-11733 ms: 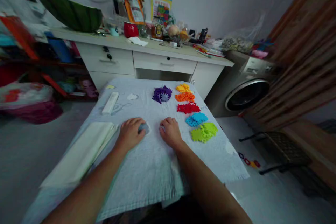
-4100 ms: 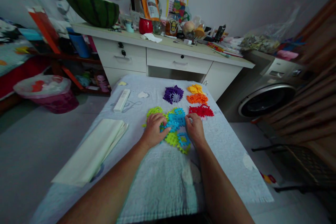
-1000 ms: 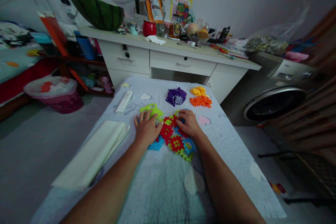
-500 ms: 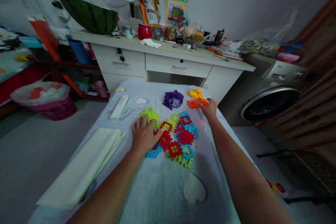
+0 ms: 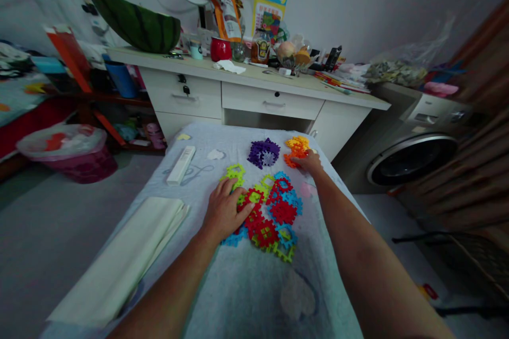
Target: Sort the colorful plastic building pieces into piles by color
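A mixed pile of toothed plastic building pieces lies mid-table, with red pieces (image 5: 283, 212), blue pieces (image 5: 234, 238) and lime-green pieces (image 5: 235, 170). My left hand (image 5: 225, 207) rests on the pile's left side, fingers spread over red and green pieces. Farther back on the right, my right hand (image 5: 310, 162) touches a small heap of orange pieces (image 5: 293, 151), its fingers stretched out leftward over them. Yellow pieces (image 5: 298, 141) sit just behind the orange ones. Between the heaps and the dresser is a cluster of purple pieces (image 5: 264, 152), apart from both hands.
A cloth-covered table (image 5: 254, 296) bears a folded cream cloth (image 5: 127, 254) and a narrow white box (image 5: 181, 166) on the left. Beyond its far edge stands a white dresser (image 5: 274, 101) crowded with items. A washing machine (image 5: 413, 127) is to the right, a pink bin (image 5: 67, 159) left.
My right hand has moved slightly left and lower over the orange pieces, which now sit closer together. My left hand has shifted a little right and nearer me on the pile.
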